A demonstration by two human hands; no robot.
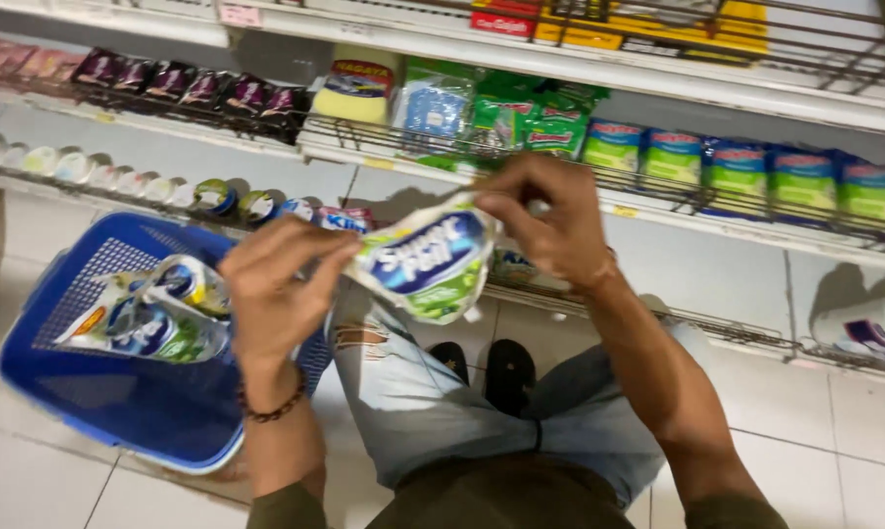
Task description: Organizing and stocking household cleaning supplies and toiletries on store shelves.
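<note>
I hold a soft white pouch with a blue and green label (429, 263) between both hands, in front of the store shelves. My left hand (278, 286) pinches its left edge; a bead bracelet sits on that wrist. My right hand (548, 216) grips its top right corner. To the left on the floor stands a blue plastic basket (80, 387) with a few similar pouches (153, 318) lying inside. I am crouched, with my knees in torn jeans below the pouch.
White wire shelves (658, 211) run across the view, stocked with green and blue sponge packs (737, 176), dark sachets (183, 88) and round tins (217, 198). More white pouches (869, 333) lie on the bottom shelf at right. The floor is white tile.
</note>
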